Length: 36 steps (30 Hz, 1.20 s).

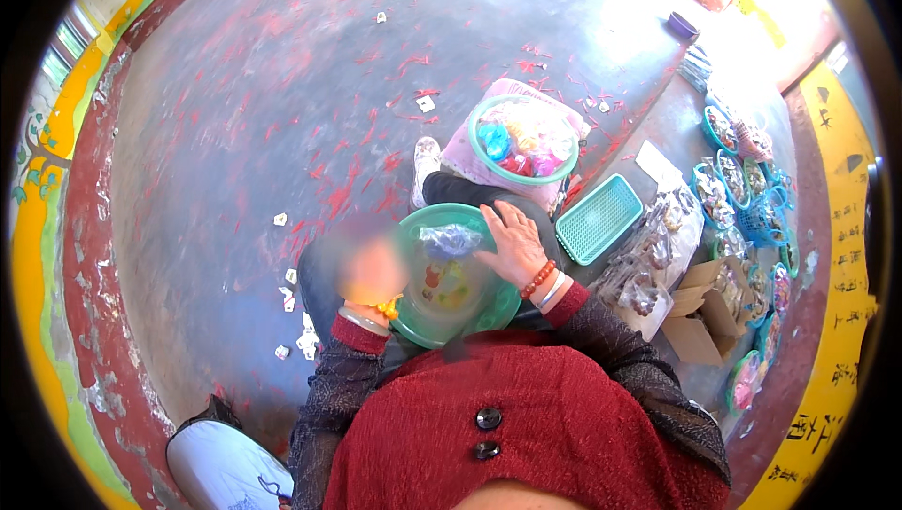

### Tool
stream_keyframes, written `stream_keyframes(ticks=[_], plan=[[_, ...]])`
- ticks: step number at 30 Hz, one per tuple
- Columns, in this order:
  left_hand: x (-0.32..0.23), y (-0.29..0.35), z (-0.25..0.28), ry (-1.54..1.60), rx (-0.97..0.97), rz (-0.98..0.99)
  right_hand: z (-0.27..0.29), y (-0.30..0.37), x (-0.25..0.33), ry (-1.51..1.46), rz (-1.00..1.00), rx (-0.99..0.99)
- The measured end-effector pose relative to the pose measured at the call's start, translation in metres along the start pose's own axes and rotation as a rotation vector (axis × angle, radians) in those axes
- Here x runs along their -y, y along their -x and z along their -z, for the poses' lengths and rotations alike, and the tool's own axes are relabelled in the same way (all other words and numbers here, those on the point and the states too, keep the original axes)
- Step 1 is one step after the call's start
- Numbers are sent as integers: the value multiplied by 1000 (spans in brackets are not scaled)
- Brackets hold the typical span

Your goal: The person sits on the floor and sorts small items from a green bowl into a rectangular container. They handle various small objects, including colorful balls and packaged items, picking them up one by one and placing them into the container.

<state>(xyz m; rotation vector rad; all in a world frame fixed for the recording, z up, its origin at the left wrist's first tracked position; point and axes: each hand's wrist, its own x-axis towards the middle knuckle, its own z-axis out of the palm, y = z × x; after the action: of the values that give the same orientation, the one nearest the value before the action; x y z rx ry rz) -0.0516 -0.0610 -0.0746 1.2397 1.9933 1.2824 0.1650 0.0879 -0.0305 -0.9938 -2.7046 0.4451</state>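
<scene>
Grey floor [235,134] | green basin [490,308] — bluish bag [449,241] | farther basin [526,179] — colourful packets [528,132]

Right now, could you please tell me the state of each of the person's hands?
Left hand: blurred, so open or closed cannot be told.
Right hand: open, at the right edge of the round green plastic basin.
</scene>
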Motion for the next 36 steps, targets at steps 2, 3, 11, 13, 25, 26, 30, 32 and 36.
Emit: stream_keyframes(ticks=[2, 3, 11, 13, 25, 26, 30, 32, 36], plan=[[7, -6, 5, -358, 41, -67, -4, 1, -7, -18, 30, 14], [9, -8, 6, -315, 54, -63, -4, 2, -9, -28, 45, 21], [10, -36, -4, -668, 38, -411, 2, -2, -9, -14, 47, 114], [27, -43, -17, -733, -25, -543, 4, -2, -9, -45, 49, 132], [82, -19, -19, -714, 197, -127, -22, 1, 7, 37, 112, 126], [78, -20, -19, -666, 265, -29, -22, 0, 7, 43, 111, 146], [61, -26, -28, -642, 201, -86, -25, 1, 6, 157, 133, 109], [57, -26, -34, -644, -15, -354, -34, 2, 2, 218, 151, 56], [44, -29, -35, -662, -21, -384, -33, 3, -3, 124, 179, -46]])
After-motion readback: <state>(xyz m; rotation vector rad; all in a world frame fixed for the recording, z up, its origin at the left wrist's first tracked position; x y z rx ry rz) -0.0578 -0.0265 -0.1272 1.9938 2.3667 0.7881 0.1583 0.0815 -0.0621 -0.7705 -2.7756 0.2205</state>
